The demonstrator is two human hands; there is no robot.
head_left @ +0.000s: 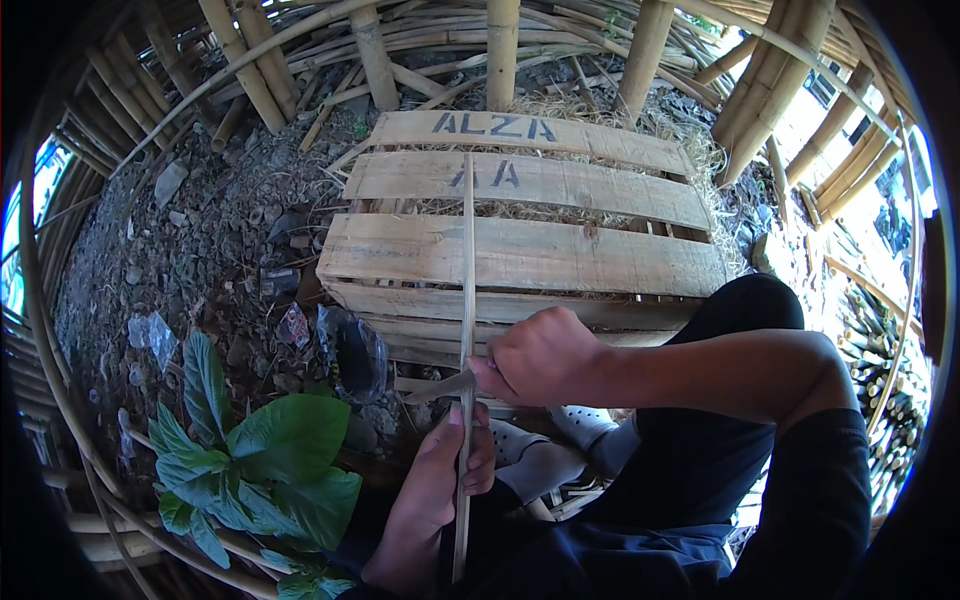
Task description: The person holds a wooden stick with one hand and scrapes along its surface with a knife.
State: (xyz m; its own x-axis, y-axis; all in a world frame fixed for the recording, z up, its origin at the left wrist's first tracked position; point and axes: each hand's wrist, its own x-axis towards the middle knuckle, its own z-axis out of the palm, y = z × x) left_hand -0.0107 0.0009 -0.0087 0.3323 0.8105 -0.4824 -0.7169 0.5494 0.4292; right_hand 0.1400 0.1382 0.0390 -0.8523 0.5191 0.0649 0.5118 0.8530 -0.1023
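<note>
A long, thin bamboo strip (468, 240) runs nearly upright through the middle of the view, from my lap up over the crate. My left hand (437, 470) is closed around its lower part, thumb on one side and fingers on the other. Just above it, my right hand (545, 357) grips a knife (440, 388), whose handle is mostly hidden in the fist. Its blade points left and crosses the strip right above my left thumb. Behind the strip sits a pale wooden slatted crate (520, 250) with dark stencilled marks.
A broad-leaved green plant (285, 450) grows at the lower left, near my left forearm. Clear plastic litter (352, 352) lies beside the crate on stony ground (220, 230). Bamboo posts (502, 55) stand behind, and a stack of cut bamboo (880, 370) lies at the right.
</note>
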